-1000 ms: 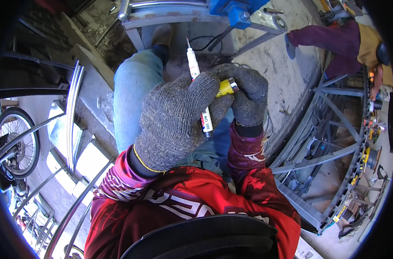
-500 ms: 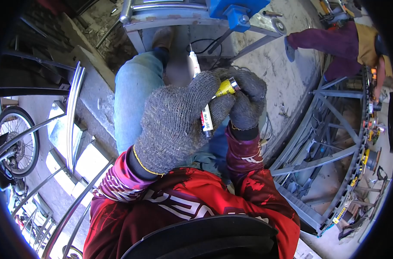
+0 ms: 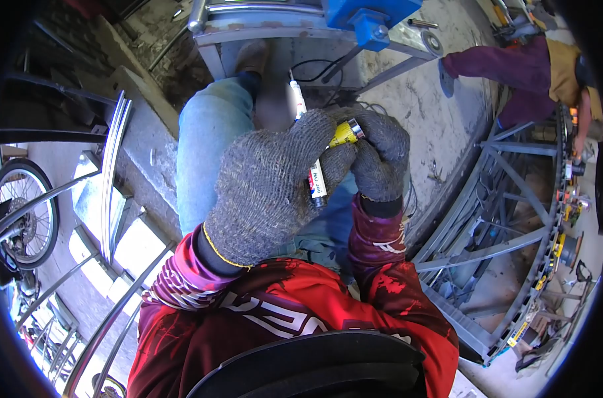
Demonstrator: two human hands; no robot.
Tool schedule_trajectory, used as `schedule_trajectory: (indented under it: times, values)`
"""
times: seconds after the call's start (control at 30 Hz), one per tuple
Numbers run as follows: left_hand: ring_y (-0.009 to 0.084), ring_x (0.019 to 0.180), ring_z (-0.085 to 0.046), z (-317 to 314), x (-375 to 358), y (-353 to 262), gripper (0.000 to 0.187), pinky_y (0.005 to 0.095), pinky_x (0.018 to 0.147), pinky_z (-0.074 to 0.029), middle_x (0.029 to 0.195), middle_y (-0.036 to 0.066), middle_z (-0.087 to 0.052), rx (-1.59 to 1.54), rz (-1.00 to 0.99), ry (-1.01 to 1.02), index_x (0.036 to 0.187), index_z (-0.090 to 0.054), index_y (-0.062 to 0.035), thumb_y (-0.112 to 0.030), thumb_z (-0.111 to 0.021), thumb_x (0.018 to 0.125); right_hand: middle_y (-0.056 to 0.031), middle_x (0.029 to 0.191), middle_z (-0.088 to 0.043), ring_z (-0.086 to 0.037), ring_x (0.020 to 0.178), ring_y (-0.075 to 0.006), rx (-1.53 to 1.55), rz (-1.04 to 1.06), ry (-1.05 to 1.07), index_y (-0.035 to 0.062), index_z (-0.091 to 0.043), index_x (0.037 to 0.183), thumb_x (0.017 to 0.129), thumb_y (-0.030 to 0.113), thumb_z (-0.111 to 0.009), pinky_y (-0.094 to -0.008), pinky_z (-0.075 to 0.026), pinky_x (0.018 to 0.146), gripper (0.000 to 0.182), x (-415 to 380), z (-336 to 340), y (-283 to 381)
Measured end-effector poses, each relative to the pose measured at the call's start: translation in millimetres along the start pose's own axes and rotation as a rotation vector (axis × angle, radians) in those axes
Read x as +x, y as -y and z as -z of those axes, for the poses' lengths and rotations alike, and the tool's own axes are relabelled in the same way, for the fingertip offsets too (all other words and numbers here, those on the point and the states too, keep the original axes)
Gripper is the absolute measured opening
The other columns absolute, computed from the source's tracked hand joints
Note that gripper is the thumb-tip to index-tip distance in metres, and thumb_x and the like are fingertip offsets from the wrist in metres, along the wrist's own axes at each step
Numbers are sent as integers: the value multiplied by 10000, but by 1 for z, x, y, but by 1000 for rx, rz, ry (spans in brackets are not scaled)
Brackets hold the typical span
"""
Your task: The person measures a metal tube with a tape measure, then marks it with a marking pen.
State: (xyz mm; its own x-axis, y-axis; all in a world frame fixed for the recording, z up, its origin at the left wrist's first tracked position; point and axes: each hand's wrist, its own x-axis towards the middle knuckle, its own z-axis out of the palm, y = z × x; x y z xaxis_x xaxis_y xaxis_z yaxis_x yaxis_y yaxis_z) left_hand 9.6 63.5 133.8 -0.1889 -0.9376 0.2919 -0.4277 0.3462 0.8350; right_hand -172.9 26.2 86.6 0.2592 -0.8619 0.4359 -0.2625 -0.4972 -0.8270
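Both hands wear grey knitted gloves and meet in front of my lap. My left hand (image 3: 275, 179) is closed around a white marker (image 3: 316, 180) with a dark end. Its thumb and finger also pinch a yellow cylinder (image 3: 344, 134) with a silver end. A white pen-like piece with a thin tip (image 3: 297, 96) sticks out above that hand. My right hand (image 3: 381, 152) is curled against the yellow cylinder's silver end, its fingertips partly hidden.
A metal frame (image 3: 268, 32) with a blue block (image 3: 369, 26) stands ahead. Welded steel trusses (image 3: 520, 242) lie at right, below another person's leg (image 3: 493, 66). Metal bars (image 3: 112, 179) and a wheel (image 3: 26, 212) are at left.
The view has shifted slightly. The yellow cylinder has tilted a little and moved slightly left, and my right fingers have shifted around its silver end.
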Motion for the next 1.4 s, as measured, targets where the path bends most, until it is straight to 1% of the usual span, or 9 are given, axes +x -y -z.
schedule_trajectory:
  times: [0.63, 0.8, 0.9, 0.97, 1.1, 1.17, 1.27, 1.37, 1.4]
  values:
    - [315, 658, -659, -4, 1, 2, 227, 375, 594, -495, 758, 154, -630, 43, -25, -43, 979, -644, -17, -205, -725, 882, -163, 965, -711, -696, 816, -245, 58, 147, -84, -34, -687, 1040, 803, -9, -601, -366, -555, 739, 253, -4, -7, -11]
    - [301, 665, -659, -2, 1, 8, 281, 364, 606, -501, 796, 152, -633, -49, -24, -49, 1046, -646, -21, -230, -735, 880, -93, 840, -700, -637, 660, -125, 117, 56, -141, -19, -698, 1031, 815, -14, -603, -294, -517, 582, 236, -3, -12, -1]
    - [234, 679, -660, 14, 5, 21, 371, 340, 609, -499, 846, 126, -649, -5, -170, -131, 1122, -641, -11, -307, -710, 910, -120, 858, -706, -682, 776, -190, 186, -175, -40, -41, -717, 976, 794, 135, -705, -317, -539, 717, 253, 2, -6, -2]
    - [250, 678, -655, 31, 6, 34, 413, 327, 629, -515, 901, 146, -671, -11, -174, -214, 1133, -642, 32, -302, -709, 899, -112, 832, -697, -672, 736, -180, 212, -153, -77, -42, -715, 971, 784, 129, -712, -309, -536, 677, 253, -1, -6, -6]
    - [127, 643, -613, 58, 1, 29, 310, 251, 601, -497, 891, 98, -672, -355, 4, -352, 1110, -654, 46, -184, -666, 902, -99, 776, -678, -630, 618, -141, 197, -41, -157, -48, -709, 972, 785, 122, -724, -276, -501, 548, 253, -1, -11, -16]
    - [154, 592, -572, 64, 1, 32, 536, 273, 503, -446, 825, 108, -605, -449, -68, -265, 1231, -540, 55, -378, -668, 942, -97, 776, -677, -619, 591, -133, 303, -142, -96, -52, -706, 981, 794, 117, -725, -264, -481, 518, 253, -4, -11, -21]
    - [172, 619, -573, 57, -6, 31, 581, 278, 514, -454, 822, 117, -600, -702, 31, -225, 1245, -529, 56, -418, -667, 937, -91, 774, -674, -598, 554, -114, 416, -199, -19, -60, -700, 1009, 810, 102, -722, -245, -449, 475, 257, -5, -18, -20]
    - [203, 690, -604, 51, -5, 33, 559, 318, 620, -496, 858, 142, -631, -569, 44, -278, 1196, -543, 66, -440, -611, 968, -88, 808, -682, -601, 596, -113, 454, -224, 37, -33, -706, 1016, 800, 65, -725, -261, -473, 531, 237, -8, -20, -23]
    - [209, 699, -612, 52, -14, 47, 502, 333, 648, -502, 887, 159, -645, -276, -8, -249, 1148, -563, 64, -409, -586, 983, -88, 843, -693, -614, 648, -122, 479, -291, 83, -3, -715, 1003, 783, 39, -731, -284, -508, 600, 225, -9, -20, -25]
